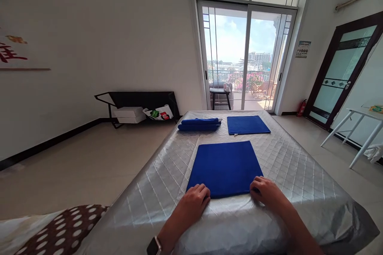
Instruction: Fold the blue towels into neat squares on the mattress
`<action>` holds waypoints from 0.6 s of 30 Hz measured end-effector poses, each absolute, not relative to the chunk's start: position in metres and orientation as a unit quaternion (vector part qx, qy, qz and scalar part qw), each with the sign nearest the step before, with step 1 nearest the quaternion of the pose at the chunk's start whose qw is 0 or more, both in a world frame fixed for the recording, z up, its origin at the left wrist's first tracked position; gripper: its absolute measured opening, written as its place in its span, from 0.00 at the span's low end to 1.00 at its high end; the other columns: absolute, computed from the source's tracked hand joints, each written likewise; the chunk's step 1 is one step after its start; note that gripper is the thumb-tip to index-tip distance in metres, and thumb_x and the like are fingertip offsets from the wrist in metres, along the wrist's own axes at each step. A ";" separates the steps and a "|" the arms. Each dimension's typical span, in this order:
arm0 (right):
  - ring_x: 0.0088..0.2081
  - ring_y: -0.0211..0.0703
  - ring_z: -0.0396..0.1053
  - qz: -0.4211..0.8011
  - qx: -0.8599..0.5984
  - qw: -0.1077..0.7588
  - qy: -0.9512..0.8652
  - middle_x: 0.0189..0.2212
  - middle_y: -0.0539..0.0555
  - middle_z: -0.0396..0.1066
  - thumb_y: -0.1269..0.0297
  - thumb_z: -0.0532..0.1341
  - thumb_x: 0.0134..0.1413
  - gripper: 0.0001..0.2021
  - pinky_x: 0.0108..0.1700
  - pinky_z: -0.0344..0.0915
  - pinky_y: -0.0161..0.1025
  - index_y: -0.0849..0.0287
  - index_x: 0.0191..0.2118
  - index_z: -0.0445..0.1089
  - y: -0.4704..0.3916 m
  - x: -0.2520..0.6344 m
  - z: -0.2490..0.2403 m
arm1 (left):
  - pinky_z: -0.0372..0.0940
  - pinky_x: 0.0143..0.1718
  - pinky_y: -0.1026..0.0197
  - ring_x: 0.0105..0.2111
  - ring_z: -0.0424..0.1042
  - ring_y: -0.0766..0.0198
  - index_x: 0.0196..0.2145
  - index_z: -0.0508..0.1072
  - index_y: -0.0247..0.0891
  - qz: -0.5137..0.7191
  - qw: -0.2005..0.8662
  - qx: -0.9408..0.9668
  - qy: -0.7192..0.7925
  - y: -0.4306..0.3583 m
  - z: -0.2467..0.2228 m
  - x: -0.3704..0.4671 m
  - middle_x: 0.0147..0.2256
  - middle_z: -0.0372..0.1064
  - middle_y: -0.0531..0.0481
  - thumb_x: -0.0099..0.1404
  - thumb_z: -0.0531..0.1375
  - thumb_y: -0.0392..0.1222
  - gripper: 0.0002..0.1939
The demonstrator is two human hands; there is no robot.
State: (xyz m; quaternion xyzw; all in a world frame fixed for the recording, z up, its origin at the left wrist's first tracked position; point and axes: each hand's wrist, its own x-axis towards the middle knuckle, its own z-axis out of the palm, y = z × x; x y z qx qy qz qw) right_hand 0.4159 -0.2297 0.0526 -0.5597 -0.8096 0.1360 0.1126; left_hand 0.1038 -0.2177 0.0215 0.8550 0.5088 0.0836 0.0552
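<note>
Blue cloth's (226, 167) near corners probably hide beneath hands (196, 200) (265, 189).

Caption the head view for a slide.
Left hand and right hand at the near corners of a flat blue cloth on a silver sheet.

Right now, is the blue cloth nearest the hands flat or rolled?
Flat: the blue cloth is smooth with straight edges, left hand and right hand at its near corners. Whether folded double: cannot tell.

White walls (146, 40) flank 2 sliding glass panels (226, 44).
</note>
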 end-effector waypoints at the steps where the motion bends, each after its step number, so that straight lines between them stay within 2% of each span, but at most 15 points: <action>1: 0.41 0.43 0.73 0.133 -0.554 0.116 -0.813 0.39 0.54 0.77 0.71 0.56 0.62 0.12 0.49 0.67 0.39 0.54 0.37 0.78 -0.230 0.417 0.053 | 0.66 0.47 0.57 0.43 0.74 0.59 0.42 0.76 0.43 0.094 0.052 0.858 0.502 -0.217 0.020 0.103 0.41 0.75 0.50 0.72 0.54 0.36 0.11; 4: 0.39 0.44 0.73 0.125 -0.532 0.126 -0.828 0.38 0.54 0.76 0.72 0.57 0.62 0.11 0.48 0.67 0.40 0.55 0.35 0.77 -0.231 0.420 0.053 | 0.67 0.46 0.57 0.43 0.74 0.60 0.45 0.76 0.45 0.125 0.035 0.874 0.468 -0.216 0.016 0.101 0.43 0.75 0.51 0.72 0.54 0.34 0.12; 10: 0.39 0.44 0.74 0.121 -0.525 0.128 -0.832 0.37 0.52 0.76 0.72 0.58 0.61 0.10 0.47 0.68 0.41 0.54 0.35 0.77 -0.231 0.423 0.054 | 0.67 0.42 0.58 0.38 0.74 0.61 0.37 0.75 0.42 0.152 -0.006 0.890 0.429 -0.216 0.015 0.102 0.38 0.76 0.52 0.72 0.53 0.32 0.12; 18: 0.43 0.45 0.74 0.117 -0.527 0.127 -0.832 0.42 0.54 0.77 0.69 0.60 0.62 0.10 0.51 0.68 0.42 0.52 0.43 0.79 -0.230 0.424 0.049 | 0.68 0.40 0.58 0.37 0.74 0.61 0.37 0.74 0.42 0.191 -0.037 0.885 0.422 -0.217 0.010 0.108 0.37 0.75 0.52 0.71 0.55 0.32 0.10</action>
